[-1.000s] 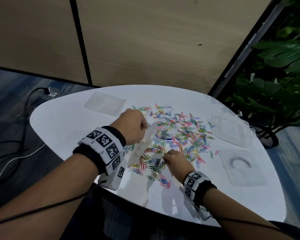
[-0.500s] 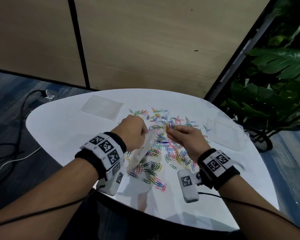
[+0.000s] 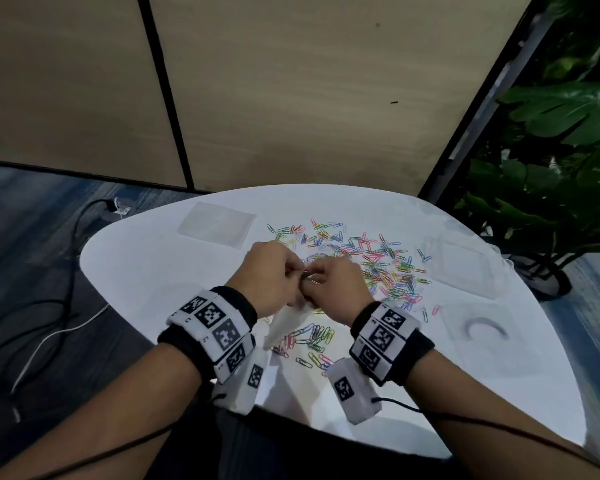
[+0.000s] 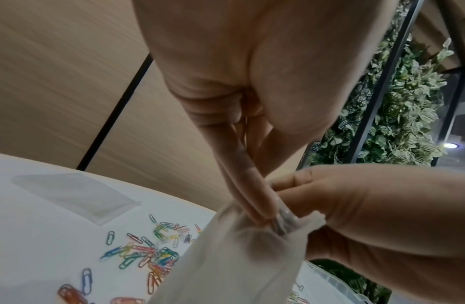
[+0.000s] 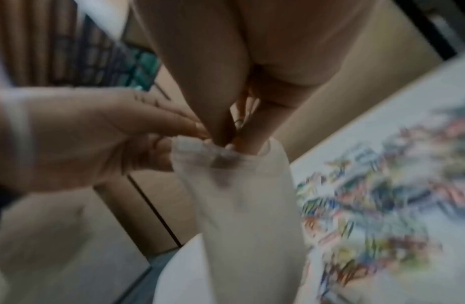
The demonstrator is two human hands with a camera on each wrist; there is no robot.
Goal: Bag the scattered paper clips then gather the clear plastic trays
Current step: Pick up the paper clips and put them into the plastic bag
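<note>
Hands are meeting above the white table. Left hand is pinching the mouth of the clear bag between curled fingers, holding it raised with its body hanging down. Right hand is pushing its pinched fingertips into the opening — whether a clip is between them cannot be told. Coloured paper clips are lying scattered just beyond the hands; clear plastic trays are sitting further right — a flat clear sheet far left.
</note>
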